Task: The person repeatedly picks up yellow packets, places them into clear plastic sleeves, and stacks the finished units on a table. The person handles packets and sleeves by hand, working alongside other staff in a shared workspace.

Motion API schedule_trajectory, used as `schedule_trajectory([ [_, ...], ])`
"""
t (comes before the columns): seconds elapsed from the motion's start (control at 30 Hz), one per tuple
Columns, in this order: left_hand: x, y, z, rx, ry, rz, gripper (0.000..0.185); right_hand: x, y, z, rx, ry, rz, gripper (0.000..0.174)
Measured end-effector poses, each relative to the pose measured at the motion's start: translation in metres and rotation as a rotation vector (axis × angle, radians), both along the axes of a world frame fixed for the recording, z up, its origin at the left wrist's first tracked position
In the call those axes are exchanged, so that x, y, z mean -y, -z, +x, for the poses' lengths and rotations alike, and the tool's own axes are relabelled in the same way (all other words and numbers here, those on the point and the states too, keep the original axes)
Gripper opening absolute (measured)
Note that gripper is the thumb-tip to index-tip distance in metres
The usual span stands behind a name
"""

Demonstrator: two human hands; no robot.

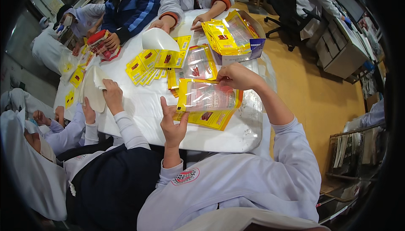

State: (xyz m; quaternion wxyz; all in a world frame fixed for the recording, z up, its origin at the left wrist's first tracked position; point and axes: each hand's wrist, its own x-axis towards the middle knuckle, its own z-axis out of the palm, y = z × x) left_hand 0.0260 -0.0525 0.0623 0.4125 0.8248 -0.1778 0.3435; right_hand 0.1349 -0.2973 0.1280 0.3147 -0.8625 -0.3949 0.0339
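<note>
My right hand (235, 76) pinches the upper edge of a clear plastic pouch with yellow borders (210, 95). At the pouch's lower left corner is my left hand (174, 121), its thumb and a finger raised; it touches the corner, and whether it grips there is hard to tell. Below the pouch a yellow printed panel (205, 118) hangs out at a slant; whether it belongs to the same pouch I cannot tell. More clear pouches (199, 61) lie flat just beyond. Yellow printed labels (142, 66) are fanned out to their left.
An open cardboard box (259, 36) full of yellow pouches stands at the table's far right. Across the table a person holds a white sheet (159, 39). A neighbour at left handles off-white sheets (95, 88); farther off, someone holds a red package (104, 44). The white-covered table (142, 104) ends near my body.
</note>
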Motion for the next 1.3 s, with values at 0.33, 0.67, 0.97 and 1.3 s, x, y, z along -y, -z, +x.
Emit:
schedule_trajectory([
  [0.33,-0.022,-0.015,0.038,-0.157,-0.138,-0.521,0.087,0.064,0.003,0.146,0.245,1.052,0.095,0.024],
  [0.67,-0.011,-0.008,0.142,-0.387,-0.102,-0.696,0.091,0.022,0.055,0.147,0.293,0.844,-0.609,0.077],
  [0.97,-0.013,-0.027,0.202,-0.328,-0.062,-0.72,0.068,0.026,0.041,0.147,0.061,0.604,-0.602,0.046],
  [1.3,0.009,-0.062,0.167,-0.267,0.407,-0.827,0.028,-0.039,0.054,0.048,-0.42,0.157,0.653,0.043],
])
